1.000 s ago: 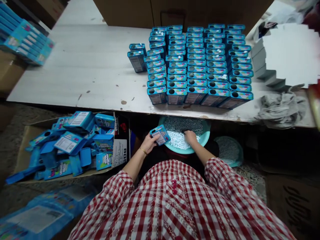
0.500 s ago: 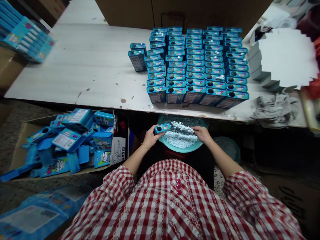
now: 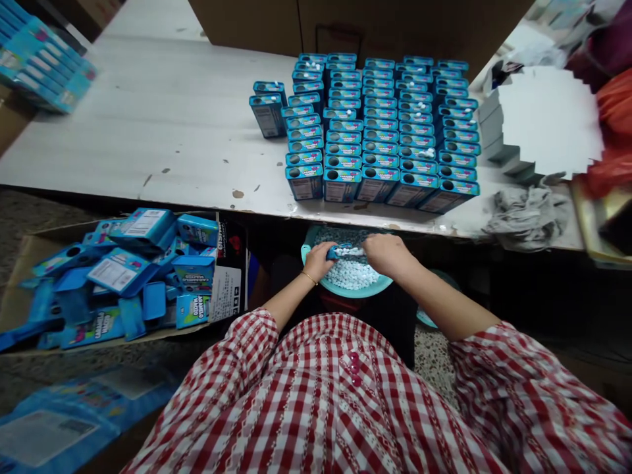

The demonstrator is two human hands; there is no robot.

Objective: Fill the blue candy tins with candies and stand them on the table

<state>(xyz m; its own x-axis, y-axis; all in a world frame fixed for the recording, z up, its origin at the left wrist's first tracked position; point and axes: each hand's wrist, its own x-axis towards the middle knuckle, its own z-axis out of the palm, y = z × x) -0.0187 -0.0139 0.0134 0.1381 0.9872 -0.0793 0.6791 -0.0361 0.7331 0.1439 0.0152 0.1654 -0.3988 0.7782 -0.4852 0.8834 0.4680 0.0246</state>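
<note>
My left hand [image 3: 318, 261] grips a small blue candy box [image 3: 338, 251] above the turquoise basin [image 3: 368, 289]. The basin holds a heap of small white candies [image 3: 351, 275]. In my right hand [image 3: 389, 255], closed like a fist, is a scoop loaded with white candies [image 3: 352, 251]; the hand hides its handle and its body is mostly covered. The scoop's front end meets the box at its top, though I cannot make out whether candies are dropping in.
Rows of upright blue boxes [image 3: 380, 174] stand on the white table [image 3: 197, 145]. A carton [image 3: 29, 263] of loose boxes lies left of me. White card sheets [image 3: 548, 125] and a grey cloth [image 3: 526, 214] are at the right. A large brown carton [image 3: 355, 26] stands behind.
My right hand has moved left and turned over the basin, bringing the loaded scoop up to the box. The box in my left hand has shifted slightly right and tilted.
</note>
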